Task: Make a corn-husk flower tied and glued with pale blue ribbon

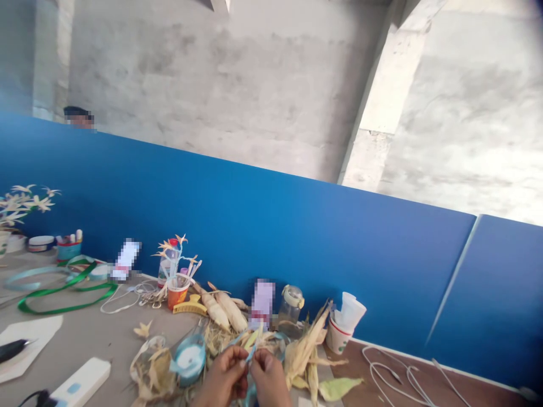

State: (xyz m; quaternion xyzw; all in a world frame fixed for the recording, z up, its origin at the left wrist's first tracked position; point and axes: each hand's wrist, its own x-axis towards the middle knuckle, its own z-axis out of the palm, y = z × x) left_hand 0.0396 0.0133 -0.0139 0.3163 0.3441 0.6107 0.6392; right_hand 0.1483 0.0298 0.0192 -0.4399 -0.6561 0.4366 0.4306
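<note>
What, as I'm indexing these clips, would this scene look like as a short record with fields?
Left hand: left hand, fingers closed at a light-blue strip
Right hand: right hand, pinching at the same strip
Left of hands: light-blue roll with a whitish centre
Right of hands: dry husks, a greener husk
Behind hands: upright phone, screen blurred; clear jar
Backdrop: blue partition

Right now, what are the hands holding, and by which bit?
The hands, left and right, pinch a thin, light-blue, ribbon-like strip at their fingertips. Whether that's its end or middle, I can't tell.
</note>
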